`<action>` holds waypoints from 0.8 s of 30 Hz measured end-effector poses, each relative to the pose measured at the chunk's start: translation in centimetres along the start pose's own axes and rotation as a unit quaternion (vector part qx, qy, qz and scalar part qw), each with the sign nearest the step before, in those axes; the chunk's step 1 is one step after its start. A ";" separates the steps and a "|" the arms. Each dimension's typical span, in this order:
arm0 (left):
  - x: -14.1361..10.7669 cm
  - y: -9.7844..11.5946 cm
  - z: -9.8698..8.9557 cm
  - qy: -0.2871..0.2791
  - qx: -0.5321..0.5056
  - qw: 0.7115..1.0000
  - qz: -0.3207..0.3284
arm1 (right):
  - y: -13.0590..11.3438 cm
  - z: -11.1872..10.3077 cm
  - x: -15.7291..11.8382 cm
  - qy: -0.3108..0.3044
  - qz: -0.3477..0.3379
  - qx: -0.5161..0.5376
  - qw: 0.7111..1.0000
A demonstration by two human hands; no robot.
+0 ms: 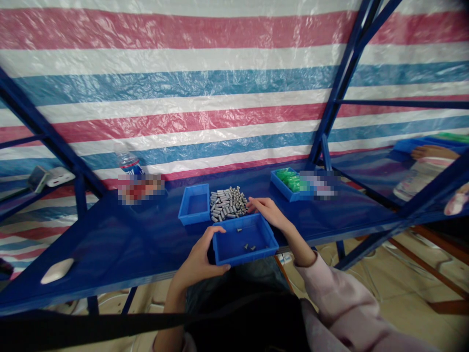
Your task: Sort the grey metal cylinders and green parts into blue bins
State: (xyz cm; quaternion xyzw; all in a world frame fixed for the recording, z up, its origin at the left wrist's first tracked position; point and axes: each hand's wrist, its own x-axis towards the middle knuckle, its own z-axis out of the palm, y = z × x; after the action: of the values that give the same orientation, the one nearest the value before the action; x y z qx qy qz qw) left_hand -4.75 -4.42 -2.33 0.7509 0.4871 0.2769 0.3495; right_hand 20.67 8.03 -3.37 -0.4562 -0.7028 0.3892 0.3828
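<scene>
Metal parts point(227, 204) lie piled on the surface point(157, 239), axes mixed, immediately left of the right hand's point(269, 212) fingers, the nearer; whether these pinch one, cannot tell. Left hand point(198, 259) grips the near tray's point(230, 247) left end.

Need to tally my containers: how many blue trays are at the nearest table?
3: a left tray beside the metal parts, a held tray in the left hand, a right tray containing green items. More may be hidden.
</scene>
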 end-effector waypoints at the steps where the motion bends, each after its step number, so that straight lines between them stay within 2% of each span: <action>1: 0.0 0.0 0.0 0.000 0.000 1.000 0.002 | 0.2 -0.1 0.4 0.013 -0.012 -0.044 0.999; 5: 0.1 -0.2 0.1 0.003 0.001 1.000 0.007 | 0.5 -0.6 1.5 0.050 -0.032 -0.219 0.974; 8: 0.1 -0.2 0.1 0.003 0.002 1.000 0.007 | 0.5 -0.6 2.0 0.041 -0.033 -0.286 0.957; 14: 0.0 -0.1 0.0 0.001 0.002 1.000 0.004 | 0.7 -0.7 2.3 0.026 -0.060 -0.295 0.953; 18: 0.0 -0.1 0.0 0.001 0.005 1.000 0.007 | 1.0 -1.0 2.0 0.014 -0.049 -0.277 0.960; 24: 0.1 -0.3 0.1 0.000 0.002 1.000 0.013 | 0.9 -0.6 1.8 0.008 -0.031 -0.305 0.952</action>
State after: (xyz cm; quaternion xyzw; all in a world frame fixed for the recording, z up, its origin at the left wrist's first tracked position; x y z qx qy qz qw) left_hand -4.77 -4.32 -2.60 0.7581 0.4778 0.2808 0.3438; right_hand 21.06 10.07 -3.62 -0.5323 -0.7988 0.1402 0.2426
